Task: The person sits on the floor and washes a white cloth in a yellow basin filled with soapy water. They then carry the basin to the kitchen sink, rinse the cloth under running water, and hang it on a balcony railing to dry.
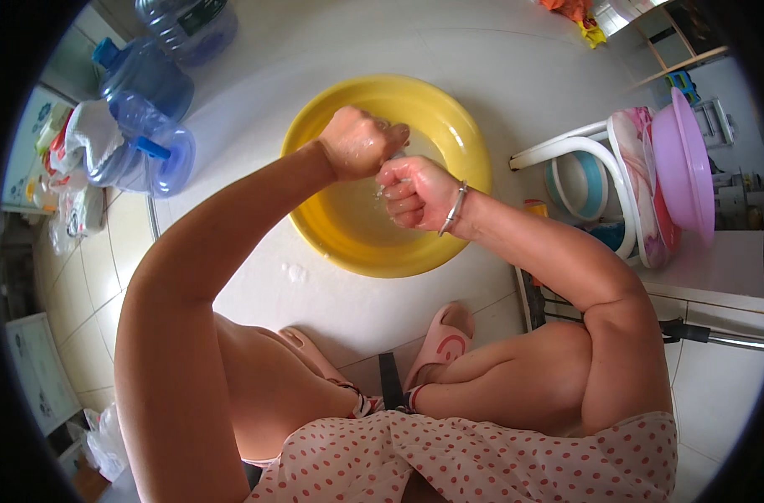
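Observation:
My left hand [360, 141] and my right hand [416, 193] meet above a round yellow plastic basin [319, 232]. Both are wet, with fingers curled into fists. A small pale wet item [397, 154], perhaps cloth, shows between them; the fists cover most of it, so its kind is unclear. Drops hang near the right fingers, and a metal bangle [454, 209] circles that wrist. Shallow cloudy water [363, 210] lies in the basin below.
White suds [294, 271] dot the pale floor before the basin. Large clear blue water bottles [146, 78] stand at the left. To the right are a white-framed chair [624, 182], a lilac basin [683, 166] and a white-and-blue bucket [580, 183]. Pink slippers [441, 346] are on my feet.

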Tool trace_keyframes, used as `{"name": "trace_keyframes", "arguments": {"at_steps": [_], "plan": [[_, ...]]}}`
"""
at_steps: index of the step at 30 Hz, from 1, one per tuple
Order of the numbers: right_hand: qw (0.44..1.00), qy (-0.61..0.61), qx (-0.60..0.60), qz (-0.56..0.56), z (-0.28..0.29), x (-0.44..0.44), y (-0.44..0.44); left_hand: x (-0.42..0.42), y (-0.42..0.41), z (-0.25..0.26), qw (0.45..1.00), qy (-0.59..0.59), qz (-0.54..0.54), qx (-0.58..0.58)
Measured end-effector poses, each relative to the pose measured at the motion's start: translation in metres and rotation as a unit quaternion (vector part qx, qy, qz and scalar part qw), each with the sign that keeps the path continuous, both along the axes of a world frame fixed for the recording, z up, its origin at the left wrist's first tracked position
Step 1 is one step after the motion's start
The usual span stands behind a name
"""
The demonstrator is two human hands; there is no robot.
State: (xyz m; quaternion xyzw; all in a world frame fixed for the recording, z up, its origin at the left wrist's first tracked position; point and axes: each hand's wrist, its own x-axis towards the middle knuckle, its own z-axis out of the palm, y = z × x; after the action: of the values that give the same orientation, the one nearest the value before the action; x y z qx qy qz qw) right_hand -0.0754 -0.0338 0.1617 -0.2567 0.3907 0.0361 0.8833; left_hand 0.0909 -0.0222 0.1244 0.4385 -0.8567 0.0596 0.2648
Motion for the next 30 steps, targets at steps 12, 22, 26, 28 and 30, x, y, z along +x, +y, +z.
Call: {"name": "trace_keyframes", "arguments": {"at_steps": [12,22,26,28,30], "plan": [[0.983,-0.129,0.121,-0.053,0.030,0.007,0.005,0.003,-0.007,0.028,0.997,-0.050,0.043,-0.042],[0.832,0.046,-0.443,0.330,-0.051,-0.015,-0.036,0.006,0.013,-0.026,0.841,0.042,0.317,0.436],[0.718,0.081,-0.634,0.277,-0.087,-0.040,-0.032,0.043,0.026,-0.037,0.838,0.076,0.297,0.452],[0.633,0.047,-0.749,0.190,-0.092,-0.050,-0.063,0.057,0.021,-0.024,0.822,0.131,0.349,0.431],[0.580,0.117,-0.800,0.102,-0.092,-0.068,-0.096,0.074,0.023,-0.022,0.825,0.104,0.409,0.376]]}}
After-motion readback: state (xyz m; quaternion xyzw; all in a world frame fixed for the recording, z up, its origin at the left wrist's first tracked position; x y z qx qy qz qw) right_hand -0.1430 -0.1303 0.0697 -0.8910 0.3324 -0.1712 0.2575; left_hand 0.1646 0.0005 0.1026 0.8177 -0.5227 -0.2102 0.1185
